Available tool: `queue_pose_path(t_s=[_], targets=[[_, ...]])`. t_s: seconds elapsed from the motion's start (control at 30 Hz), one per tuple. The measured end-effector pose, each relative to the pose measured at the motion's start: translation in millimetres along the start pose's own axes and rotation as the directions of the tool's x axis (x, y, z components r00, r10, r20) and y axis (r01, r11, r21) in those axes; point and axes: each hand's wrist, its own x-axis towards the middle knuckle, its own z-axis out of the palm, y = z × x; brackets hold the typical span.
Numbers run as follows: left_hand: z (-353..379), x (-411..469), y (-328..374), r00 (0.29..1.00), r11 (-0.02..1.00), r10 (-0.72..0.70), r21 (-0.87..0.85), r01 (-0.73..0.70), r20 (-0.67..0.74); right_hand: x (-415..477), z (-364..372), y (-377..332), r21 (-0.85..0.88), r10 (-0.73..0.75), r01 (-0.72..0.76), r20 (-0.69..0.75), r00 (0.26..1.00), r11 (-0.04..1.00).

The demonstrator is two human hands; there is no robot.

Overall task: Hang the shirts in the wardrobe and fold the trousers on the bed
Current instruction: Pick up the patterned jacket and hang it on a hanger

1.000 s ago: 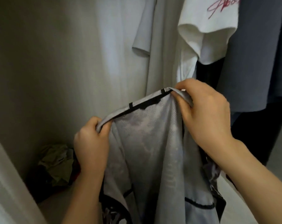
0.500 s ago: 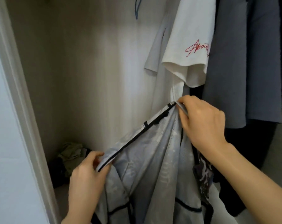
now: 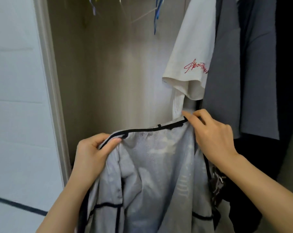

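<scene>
I hold a light grey mesh-lined shirt with black trim [image 3: 159, 165] spread in front of the open wardrobe [image 3: 108, 81]. My left hand [image 3: 92, 153] pinches its black-edged top hem at the left end. At the right end my right hand [image 3: 213, 137] pinches the same hem a little higher. The cloth hangs down between my forearms, inside out. Empty hangers, a white wire hanger [image 3: 142, 15] and a blue hanger [image 3: 156, 14], hang at the top of the wardrobe.
A white T-shirt with red script on the sleeve [image 3: 191, 61] hangs to the right, with a grey shirt [image 3: 243, 73] and dark clothes [image 3: 285, 98] beyond it. The white door frame [image 3: 48, 81] and a white panel [image 3: 13, 115] stand at the left.
The view has tilted upward, so the hangers at the top come into sight and the clothes on the wardrobe floor drop out. My left hand has risen, bringing the hem nearly level.
</scene>
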Motion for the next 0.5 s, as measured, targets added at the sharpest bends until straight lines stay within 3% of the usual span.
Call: queue_pose_path(t_s=[0.2, 0.27, 0.5], targets=[[-12.5, 40.1, 31.7, 0.987, 0.992, 0.096, 0.088, -0.085, -0.126, 10.1, -8.6, -5.0, 0.139, -0.054, 0.045, 0.061, 0.997, 0.989], [-22.1, 54.7, 45.9, 0.969, 0.970, 0.173, 0.199, -0.136, -0.178, 18.1, -11.1, -14.7, 0.173, -0.061, 0.052, 0.045, 0.997, 0.984], [-45.1, 119.5, 82.5, 0.913, 0.740, 0.403, 0.610, -0.282, -0.067, 59.7, -9.6, -45.3, 0.244, -0.161, 0.134, 0.094, 0.982, 0.961]])
